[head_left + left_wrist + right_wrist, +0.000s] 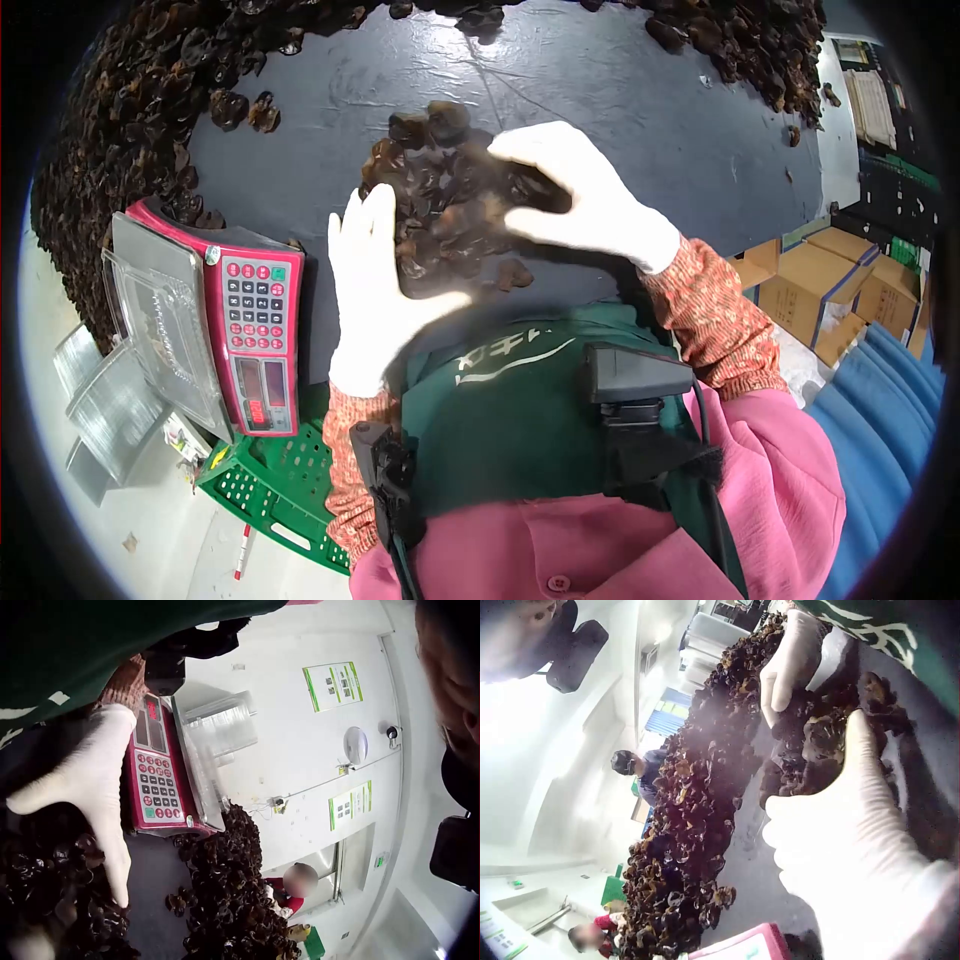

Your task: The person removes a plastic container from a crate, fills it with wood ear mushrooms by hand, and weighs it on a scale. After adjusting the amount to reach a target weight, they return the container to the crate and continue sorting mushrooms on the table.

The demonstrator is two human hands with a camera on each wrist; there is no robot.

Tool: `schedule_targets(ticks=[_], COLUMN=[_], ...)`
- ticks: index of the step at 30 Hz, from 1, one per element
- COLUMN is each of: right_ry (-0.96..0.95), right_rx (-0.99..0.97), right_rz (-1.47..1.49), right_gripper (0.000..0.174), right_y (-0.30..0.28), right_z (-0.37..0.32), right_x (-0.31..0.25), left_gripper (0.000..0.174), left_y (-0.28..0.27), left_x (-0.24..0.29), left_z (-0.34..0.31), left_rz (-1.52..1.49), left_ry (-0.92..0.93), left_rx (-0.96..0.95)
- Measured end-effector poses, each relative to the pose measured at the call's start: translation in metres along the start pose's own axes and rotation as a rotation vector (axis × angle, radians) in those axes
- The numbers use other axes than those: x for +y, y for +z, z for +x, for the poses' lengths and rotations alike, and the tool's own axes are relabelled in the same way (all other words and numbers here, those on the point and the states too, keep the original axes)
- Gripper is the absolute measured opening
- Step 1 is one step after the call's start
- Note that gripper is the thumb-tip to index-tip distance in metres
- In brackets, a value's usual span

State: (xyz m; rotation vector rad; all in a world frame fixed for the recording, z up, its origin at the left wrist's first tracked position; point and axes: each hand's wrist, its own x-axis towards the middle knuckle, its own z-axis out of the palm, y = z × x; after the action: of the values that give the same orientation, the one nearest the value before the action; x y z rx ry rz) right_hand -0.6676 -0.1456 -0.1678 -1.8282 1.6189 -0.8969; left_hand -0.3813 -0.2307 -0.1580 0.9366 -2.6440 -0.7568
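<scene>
Dark, wet, wrinkled pieces (445,200) lie in a loose heap between two white-gloved hands. My left hand (375,285) lies along the heap's left side, fingers extended forward and thumb spread toward the right. My right hand (595,205) curves around the right side, thumb and fingers wide apart, touching the pieces' edge. In the left wrist view, my left hand (86,776) shows beside the scale (157,784). The right wrist view shows my left hand (840,832) large in front and my right hand (795,664) across the heap (814,739).
A pink scale (265,330) with a clear tray stands at the left. Large piles of dark pieces (120,130) line the grey table's (620,110) far and left edges. A green crate (290,480) is below the scale; cardboard boxes (810,275) are at the right. People are in the background.
</scene>
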Motion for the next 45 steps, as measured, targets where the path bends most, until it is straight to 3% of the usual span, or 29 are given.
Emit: schedule_targets(ticks=[2, 3, 6, 12, 14, 16, 18, 19, 22, 24, 25, 27, 29, 31, 36, 38, 39, 41, 42, 45], right_ry=[-0.056, -0.007, -0.031, -0.130, -0.158, -0.145, -0.153, -0.170, -0.084, -0.028, 0.001, 0.044, 0.045, 0.021, -0.295, -0.409, -0.394, -0.488, -0.494, -0.516], right_rx=[-0.044, -0.143, -0.230, -0.056, -0.031, -0.061, -0.098, -0.038, -0.148, -0.142, -0.152, -0.166, -0.177, -0.204, -0.127, -0.156, -0.194, -0.224, -0.303, -0.379], right_rz=[-0.270, -0.263, -0.374, -0.208, -0.211, -0.240, -0.255, -0.286, -0.080, -0.047, -0.021, 0.027, 0.036, -0.018, -0.047, -0.035, -0.074, -0.063, -0.101, -0.197], right_gripper=[0.098, 0.118, 0.128, 0.120, 0.117, 0.110, 0.105, 0.094, 0.080, 0.069, 0.068, 0.068, 0.067, 0.065, 0.063, 0.054, 0.053, 0.048, 0.047, 0.047], right_y=[-0.006, -0.008, -0.004, 0.022, 0.026, 0.026, 0.028, 0.030, 0.031, 0.035, 0.032, 0.024, 0.013, -0.001, 0.012, 0.026, 0.036, 0.064, 0.075, 0.106], right_z=[-0.009, -0.014, -0.027, 0.018, 0.041, 0.063, 0.079, 0.083, 0.100, 0.105, 0.105, 0.108, 0.116, 0.130, 0.192, 0.218, 0.229, 0.251, 0.259, 0.269], right_x=[-0.006, -0.005, -0.015, -0.012, -0.012, -0.010, -0.008, -0.011, -0.021, -0.024, -0.030, -0.046, -0.066, -0.091, -0.152, -0.190, -0.212, -0.237, -0.251, -0.262], left_gripper=[0.146, 0.148, 0.154, 0.150, 0.138, 0.131, 0.116, 0.111, 0.097, 0.094, 0.088, 0.073, 0.067, 0.067, 0.065, 0.061, 0.061, 0.061, 0.062, 0.073], left_y=[0.003, 0.002, 0.005, 0.015, 0.008, 0.004, 0.001, 0.001, -0.029, 0.000, -0.002, 0.004, -0.032, -0.070, -0.172, -0.197, -0.205, -0.227, -0.242, -0.236], left_x=[0.005, 0.008, 0.019, 0.017, 0.019, 0.005, -0.003, -0.010, 0.007, -0.021, -0.034, -0.049, -0.021, -0.009, 0.013, -0.020, -0.044, -0.056, -0.047, -0.084], left_z=[-0.010, -0.015, -0.023, 0.005, 0.025, 0.038, 0.051, 0.055, 0.074, 0.066, 0.064, 0.058, 0.060, 0.059, 0.023, -0.003, -0.024, -0.051, -0.058, -0.081], left_rz=[0.135, 0.163, 0.207, 0.088, -0.058, -0.089, -0.281, -0.387, -0.759, -1.041, -0.724, -0.383, -0.524, -0.621, -0.674, -0.524, -0.213, -0.131, -0.360, -0.370], left_ry=[-0.034, -0.066, -0.152, -0.168, -0.262, -0.175, -0.232, -0.230, -0.284, -0.277, -0.270, -0.092, -0.079, -0.129, -0.342, -0.317, -0.351, -0.479, -0.571, -0.586], left_rx=[-0.023, -0.024, -0.030, 0.104, 0.107, 0.140, 0.125, 0.115, 0.025, 0.167, 0.099, 0.231, 0.309, 0.271, 0.352, 0.405, 0.393, 0.379, 0.386, 0.335])
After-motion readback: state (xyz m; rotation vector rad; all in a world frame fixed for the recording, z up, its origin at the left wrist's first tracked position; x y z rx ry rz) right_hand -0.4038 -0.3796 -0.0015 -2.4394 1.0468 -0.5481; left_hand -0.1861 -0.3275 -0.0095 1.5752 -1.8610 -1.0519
